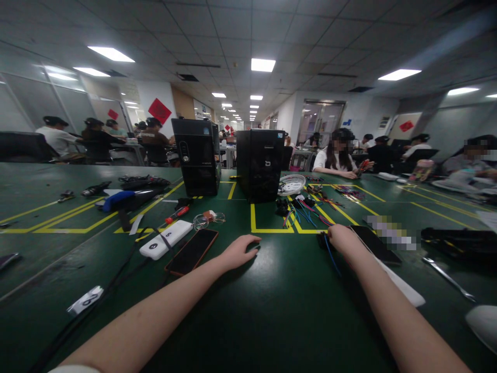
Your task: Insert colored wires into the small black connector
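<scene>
My left hand (239, 250) lies on the dark green table (272, 305), fingers loosely curled, fingertips on a small dark object that I cannot make out. My right hand (340, 237) is closed around a small black part (322, 240) from which a blue wire (333, 256) hangs. Just beyond the right hand lies a bundle of coloured wires (306, 211). A phone (192, 251) lies left of my left hand, and a second phone (376, 244) lies right of my right hand.
Two black computer towers (197, 155) (259, 165) stand ahead inside yellow floor-tape squares. A white power bank (166, 239), red screwdriver (177, 213), white basket (292, 183) and tweezers (448, 278) lie about. Several other people sit at tables behind and to the right.
</scene>
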Demonstrator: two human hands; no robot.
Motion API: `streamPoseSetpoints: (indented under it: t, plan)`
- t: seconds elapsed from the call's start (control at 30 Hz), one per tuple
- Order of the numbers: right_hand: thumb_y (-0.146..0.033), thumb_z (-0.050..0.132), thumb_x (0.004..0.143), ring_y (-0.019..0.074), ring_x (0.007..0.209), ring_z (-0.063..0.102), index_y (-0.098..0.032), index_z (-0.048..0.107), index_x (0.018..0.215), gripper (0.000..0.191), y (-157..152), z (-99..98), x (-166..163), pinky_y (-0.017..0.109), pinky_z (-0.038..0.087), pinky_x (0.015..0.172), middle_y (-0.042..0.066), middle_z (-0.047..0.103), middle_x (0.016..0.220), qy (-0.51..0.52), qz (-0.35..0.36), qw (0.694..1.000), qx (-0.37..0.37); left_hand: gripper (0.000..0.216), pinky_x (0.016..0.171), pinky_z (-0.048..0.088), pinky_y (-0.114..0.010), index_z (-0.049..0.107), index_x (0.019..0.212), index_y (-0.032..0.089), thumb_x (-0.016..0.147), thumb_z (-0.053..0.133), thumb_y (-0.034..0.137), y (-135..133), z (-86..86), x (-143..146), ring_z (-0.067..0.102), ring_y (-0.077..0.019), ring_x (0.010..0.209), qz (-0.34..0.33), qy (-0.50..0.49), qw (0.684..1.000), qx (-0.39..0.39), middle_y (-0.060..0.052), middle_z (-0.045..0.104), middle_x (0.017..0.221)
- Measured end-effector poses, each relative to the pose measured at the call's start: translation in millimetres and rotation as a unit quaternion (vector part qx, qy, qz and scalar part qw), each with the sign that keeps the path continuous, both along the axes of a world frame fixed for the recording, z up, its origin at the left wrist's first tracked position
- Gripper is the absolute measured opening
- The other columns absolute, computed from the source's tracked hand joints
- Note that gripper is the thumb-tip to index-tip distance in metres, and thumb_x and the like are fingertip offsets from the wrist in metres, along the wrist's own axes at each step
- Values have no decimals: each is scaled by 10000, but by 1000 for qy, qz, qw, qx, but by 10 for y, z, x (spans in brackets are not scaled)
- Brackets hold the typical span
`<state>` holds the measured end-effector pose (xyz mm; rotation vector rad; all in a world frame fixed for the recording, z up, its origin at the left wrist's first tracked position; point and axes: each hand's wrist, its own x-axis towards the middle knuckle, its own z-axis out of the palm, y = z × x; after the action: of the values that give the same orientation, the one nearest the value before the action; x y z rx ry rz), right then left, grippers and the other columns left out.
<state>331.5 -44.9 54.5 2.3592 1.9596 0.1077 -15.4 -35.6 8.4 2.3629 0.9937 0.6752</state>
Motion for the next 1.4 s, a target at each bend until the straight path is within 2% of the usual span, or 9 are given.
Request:
streamPoseSetpoints:
  t: [0.1,0.23,0.4,0.53,0.67,0.77,0.93,1.17,1.4]
  plan:
    - [-87,446,737,190,750,597,-133,672,789,236,-21,-6,-167,248,395,630,128,630,837,8,31,999,20,373,983,361,-365,529,1165,202,800,517,282,3,-15,1,496,-208,1112,4,-9,1000,-6,-68,557,1192]
    - [-126,409,801,144,760,564,-144,671,811,262,-101,-18,-561,216,380,658,94,583,877,33,158,986,51,410,977,374,-346,484,1208,194,810,511,289,50,-76,-6,513,-189,1086,21,-43,999,-11,-64,568,1170]
    - [-141,394,846,154,835,530,-167,646,965,280,-286,-92,-1212,235,383,749,70,556,884,81,321,940,84,343,964,385,-323,512,1160,163,849,443,291,116,-128,-9,515,-183,1078,77,-74,994,-4,-74,575,1153]
    - [-106,422,830,166,874,498,-185,596,1072,308,-398,-192,-1532,258,385,770,66,545,938,86,397,908,105,317,932,399,-302,553,1097,155,883,372,302,123,-123,20,537,-176,1034,71,-79,994,-1,-66,612,1085]
    - [-83,447,809,166,893,473,-183,586,1072,314,-454,-235,-1606,276,387,795,70,534,943,99,407,900,123,334,864,423,-289,615,971,154,896,332,315,117,-119,47,566,-175,949,35,-49,998,4,-54,645,984]
    - [-128,461,815,172,918,463,-180,579,1075,290,-504,-212,-1605,298,393,811,74,526,972,118,410,894,137,353,873,406,-295,625,954,160,901,312,315,106,-111,49,560,-175,943,27,-26,999,23,-51,647,975]
    - [-292,537,803,221,1047,423,-193,545,1121,333,-572,-210,-1630,378,372,879,93,498,1115,137,415,884,165,357,984,309,-347,603,999,206,912,273,309,74,-86,46,539,-165,1004,17,0,999,44,-22,634,1044]
    - [-198,546,773,229,1096,402,-206,525,1146,373,-512,-312,-1684,410,344,892,107,481,1145,110,405,887,191,356,1064,192,-413,524,1138,221,905,260,273,75,-117,39,484,-173,1117,55,3,998,12,-36,580,1172]
    - [-154,544,749,230,1110,393,-207,534,1124,379,-501,-375,-1721,402,341,904,98,483,1139,127,388,888,211,391,1057,200,-456,422,1243,220,893,248,237,77,-123,44,468,-175,1135,73,4,997,6,-50,564,1180]
